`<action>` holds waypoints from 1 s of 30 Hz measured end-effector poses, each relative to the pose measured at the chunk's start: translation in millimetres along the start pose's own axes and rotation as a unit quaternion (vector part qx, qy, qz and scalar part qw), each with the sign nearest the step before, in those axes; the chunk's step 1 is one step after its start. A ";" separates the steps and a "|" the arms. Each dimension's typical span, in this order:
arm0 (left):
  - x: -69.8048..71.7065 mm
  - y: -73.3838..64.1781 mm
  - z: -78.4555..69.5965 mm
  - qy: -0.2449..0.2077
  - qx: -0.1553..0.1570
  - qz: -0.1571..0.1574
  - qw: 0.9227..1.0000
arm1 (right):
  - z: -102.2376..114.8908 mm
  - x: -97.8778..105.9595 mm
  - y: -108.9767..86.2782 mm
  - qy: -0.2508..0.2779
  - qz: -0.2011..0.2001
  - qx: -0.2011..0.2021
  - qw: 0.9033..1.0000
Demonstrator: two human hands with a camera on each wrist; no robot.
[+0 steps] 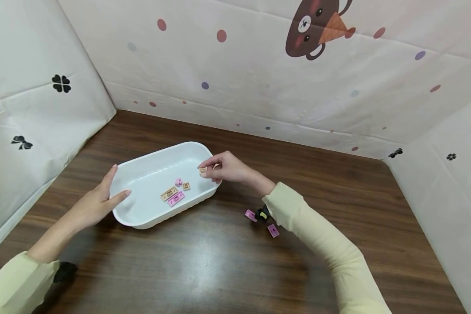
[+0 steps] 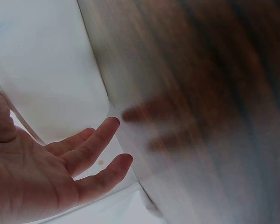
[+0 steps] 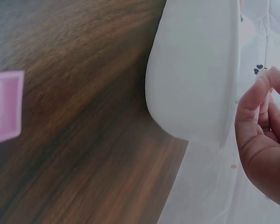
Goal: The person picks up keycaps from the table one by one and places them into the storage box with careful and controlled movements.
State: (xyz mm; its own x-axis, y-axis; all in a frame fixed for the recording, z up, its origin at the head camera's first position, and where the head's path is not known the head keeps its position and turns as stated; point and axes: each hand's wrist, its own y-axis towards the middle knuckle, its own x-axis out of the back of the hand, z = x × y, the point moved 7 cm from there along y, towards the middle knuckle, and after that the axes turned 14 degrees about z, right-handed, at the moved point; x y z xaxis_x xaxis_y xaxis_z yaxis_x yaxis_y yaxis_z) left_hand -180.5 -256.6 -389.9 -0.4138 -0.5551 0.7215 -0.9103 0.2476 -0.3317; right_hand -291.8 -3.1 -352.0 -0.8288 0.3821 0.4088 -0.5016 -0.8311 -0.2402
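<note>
A white plastic tray stands on the table. Against its left end rests my left hand, fingers loosely extended and thumb reaching over the rim; the left wrist view shows the fingers apart from one another. Over the tray's right end my right hand pinches a small tan printed block between thumb and fingertips. Inside the tray lie a long tan block, a long pink block, a small pink piece and a small square tan block.
Below my right wrist, two pink blocks, one nearer the tray and one farther right, lie on the dark wooden table. A white printed cloth stands up behind and along both sides of the table.
</note>
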 end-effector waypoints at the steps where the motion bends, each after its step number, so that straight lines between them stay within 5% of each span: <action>1: 0.2 0.0 -0.3 0.001 -0.001 -0.001 1.000 | 0.5 -0.9 1.9 -0.002 -0.001 0.000 1.000; 20: -2.2 0.3 1.6 -0.002 -0.004 -0.002 1.000 | 4.9 -12.4 37.5 -0.018 -0.011 -0.025 0.999; 30: -2.8 1.2 1.8 -0.006 -0.005 0.001 1.000 | 0.9 -19.2 53.5 -0.069 -0.009 -0.044 0.997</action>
State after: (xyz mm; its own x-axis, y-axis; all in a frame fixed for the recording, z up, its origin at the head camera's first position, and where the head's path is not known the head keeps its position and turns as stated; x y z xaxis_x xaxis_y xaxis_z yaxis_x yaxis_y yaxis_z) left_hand -180.5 -256.2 -393.4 -0.4165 -0.5637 0.7133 -0.9092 0.2579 -0.3270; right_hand -302.5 -55.3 -372.0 -0.7810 0.3323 0.5287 -0.5403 -0.7842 -0.3052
